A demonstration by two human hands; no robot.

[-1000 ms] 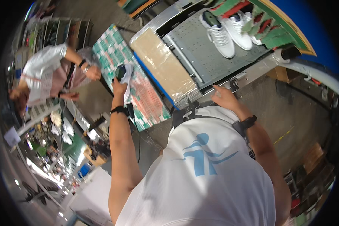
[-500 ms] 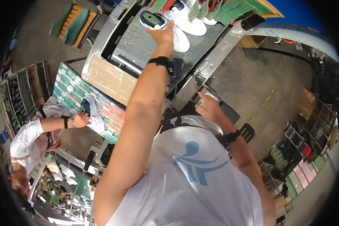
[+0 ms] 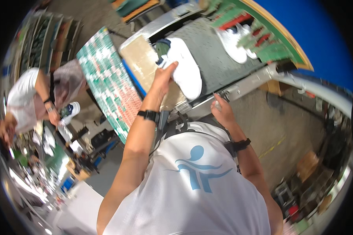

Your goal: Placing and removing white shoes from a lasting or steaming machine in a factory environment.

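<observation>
The left hand (image 3: pixel 164 80) has its fingers closed around the side of a white shoe (image 3: pixel 188 74), the thumb lying along the upper. The shoe is over the near end of the grey belt (image 3: pixel 217 72), where the belt meets a tan board (image 3: pixel 139 51); whether its sole touches either one I cannot tell. Its toe points down and to the right in the view, and its opening, dark green inside, faces up and to the left.

The right hand (image 3: pixel 223 111) is beside the metal frame (image 3: pixel 243 90) along the belt's edge, index finger stretched out and the other fingers loosely bent – released, as far as the blur shows. It is well apart from the strips. A black band sits on each wrist.

Farther up the belt, more white shoes (image 3: pixel 233 45) rest close together, partly covered by a curtain of green strips (image 3: pixel 280 53) with some red ones among them. A blue panel (image 3: pixel 321 47) rises beyond the curtain.

To the left of the tan board lies a counter (image 3: pixel 108 80) patterned in green, white and red. On its far side a co-worker (image 3: pixel 25 94) in a white top and a pinkish apron has one hand at another shoe (image 3: pixel 71 112) – white, with a dark inside. Racks (image 3: pixel 47 41) stand behind. A yellow line (image 3: pixel 272 147) runs across the floor (image 3: pixel 294 121) at the right.
</observation>
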